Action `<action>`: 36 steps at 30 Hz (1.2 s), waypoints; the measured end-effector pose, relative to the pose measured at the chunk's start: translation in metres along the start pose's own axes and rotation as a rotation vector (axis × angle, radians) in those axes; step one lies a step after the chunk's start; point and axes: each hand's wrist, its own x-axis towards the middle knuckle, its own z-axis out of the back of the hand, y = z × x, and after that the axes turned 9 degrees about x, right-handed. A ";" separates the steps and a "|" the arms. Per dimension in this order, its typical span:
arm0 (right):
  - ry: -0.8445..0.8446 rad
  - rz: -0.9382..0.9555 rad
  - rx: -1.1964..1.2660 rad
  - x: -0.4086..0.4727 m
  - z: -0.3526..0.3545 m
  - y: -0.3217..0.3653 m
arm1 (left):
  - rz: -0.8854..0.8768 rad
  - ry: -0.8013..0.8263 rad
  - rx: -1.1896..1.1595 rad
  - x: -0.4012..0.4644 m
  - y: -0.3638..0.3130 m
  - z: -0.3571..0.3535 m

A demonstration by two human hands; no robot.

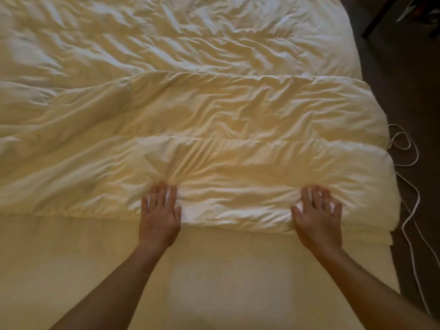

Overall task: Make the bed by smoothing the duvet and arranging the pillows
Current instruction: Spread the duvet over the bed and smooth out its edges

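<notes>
A cream duvet (214,110) lies wrinkled across the bed, its near part folded back in puffy bands. My left hand (160,214) presses flat on the duvet's near edge, fingers spread and holding nothing. About a forearm's length to the right, my right hand (317,216) lies flat on the same edge, fingers apart. Below the hands shows the bare sheet (71,258) of the mattress. No pillow is in view.
The bed's right edge (390,177) runs down the right side. Beyond it is dark floor (404,79) with a white cable (413,210) looping along the bed. A dark furniture leg (378,17) stands at the top right.
</notes>
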 end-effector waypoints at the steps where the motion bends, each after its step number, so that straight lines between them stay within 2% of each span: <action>1: 0.012 -0.049 0.070 -0.006 0.009 0.008 | 0.018 0.012 -0.043 -0.009 -0.004 0.010; 3: 0.026 -0.088 0.242 -0.024 0.029 0.031 | 0.018 0.012 -0.136 -0.032 -0.013 0.031; 7: 0.007 0.030 0.534 -0.068 0.055 0.086 | 0.036 -0.024 -0.352 -0.074 -0.016 0.060; 11: 0.055 0.102 0.696 -0.105 0.059 0.140 | 0.104 -0.059 -0.475 -0.100 0.010 0.071; 21: 0.177 0.263 0.764 -0.163 0.032 0.306 | 0.218 -0.112 -0.624 -0.119 0.157 0.059; 30: 0.078 0.250 0.918 -0.218 -0.016 0.502 | 0.156 -0.168 -0.650 -0.110 0.331 0.087; 36: 0.026 0.279 0.946 -0.214 -0.026 0.569 | 0.097 -0.188 -0.582 -0.069 0.396 0.116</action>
